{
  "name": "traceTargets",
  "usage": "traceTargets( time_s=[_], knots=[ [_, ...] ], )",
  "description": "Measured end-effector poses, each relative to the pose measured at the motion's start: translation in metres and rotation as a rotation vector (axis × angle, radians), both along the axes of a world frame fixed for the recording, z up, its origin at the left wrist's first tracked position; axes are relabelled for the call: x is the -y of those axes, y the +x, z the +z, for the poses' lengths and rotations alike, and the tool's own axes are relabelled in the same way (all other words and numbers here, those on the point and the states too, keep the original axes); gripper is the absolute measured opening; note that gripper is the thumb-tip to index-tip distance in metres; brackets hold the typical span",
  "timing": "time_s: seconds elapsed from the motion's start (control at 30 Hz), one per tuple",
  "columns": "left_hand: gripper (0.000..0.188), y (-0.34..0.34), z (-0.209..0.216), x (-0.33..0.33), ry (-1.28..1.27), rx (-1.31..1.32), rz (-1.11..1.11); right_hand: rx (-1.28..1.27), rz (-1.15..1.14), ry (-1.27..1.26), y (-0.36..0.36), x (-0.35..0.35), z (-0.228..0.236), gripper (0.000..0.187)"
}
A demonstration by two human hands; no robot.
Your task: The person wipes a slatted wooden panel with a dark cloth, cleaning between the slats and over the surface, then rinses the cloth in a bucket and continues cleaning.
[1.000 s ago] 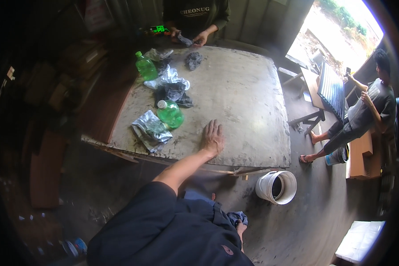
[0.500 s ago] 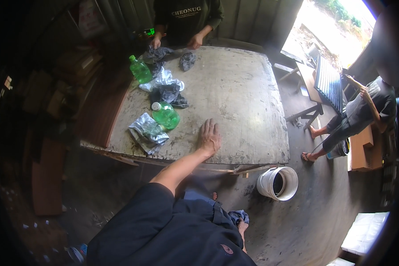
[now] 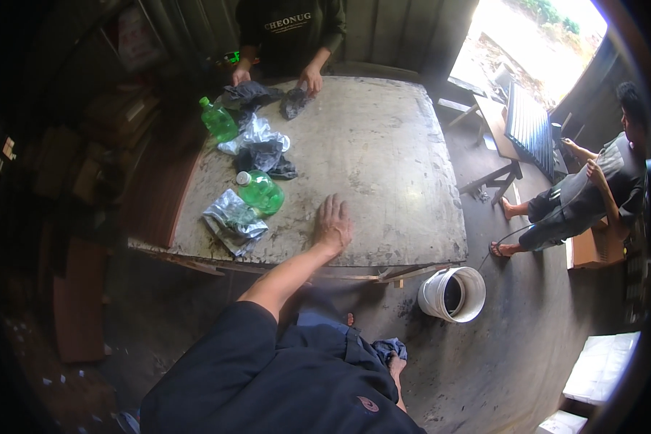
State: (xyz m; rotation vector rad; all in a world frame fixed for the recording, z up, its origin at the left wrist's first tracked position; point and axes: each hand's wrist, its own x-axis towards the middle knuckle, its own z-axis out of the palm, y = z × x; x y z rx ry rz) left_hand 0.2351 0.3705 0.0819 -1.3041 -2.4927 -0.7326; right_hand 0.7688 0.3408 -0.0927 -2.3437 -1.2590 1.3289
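Observation:
My left hand (image 3: 333,228) rests flat on the near part of the pale, stained tabletop (image 3: 383,159), its fingers stretched and holding nothing. Down by my side, my right hand (image 3: 396,364) is closed around a blue-grey rag (image 3: 388,348). Left of my left hand, a clear bottle of green liquid (image 3: 262,194) with a white cap leans beside a folded silvery-grey cloth (image 3: 231,220). Farther back are a crumpled dark rag (image 3: 266,156), a light silvery cloth (image 3: 257,133) and another green bottle (image 3: 219,121).
Across the table, a co-worker's hands (image 3: 312,78) touch dark rags (image 3: 294,104). A white bucket (image 3: 474,295) stands on the floor off the table's near right corner. At right, another person (image 3: 600,177) works by a dark slatted panel (image 3: 528,126). Brown boards (image 3: 159,188) lie along the left.
The co-worker's hand on the right has come down onto a small dark rag, which has shifted slightly. The view has moved a little; my hands keep their places.

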Motion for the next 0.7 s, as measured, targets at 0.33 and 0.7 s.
traceTargets(
  time_s=[0.33, 0.7],
  knots=[
    [0.061, -0.007, -0.004, -0.003, -0.066, -0.032, -0.002, 0.074, 0.070, -0.012, -0.017, 0.009, 0.019, 0.043],
    [0.057, 0.005, -0.012, -0.014, -0.040, -0.037, -0.073, 0.145, -0.089, 0.129, 0.024, 0.002, -0.032, 0.042]
  ],
)
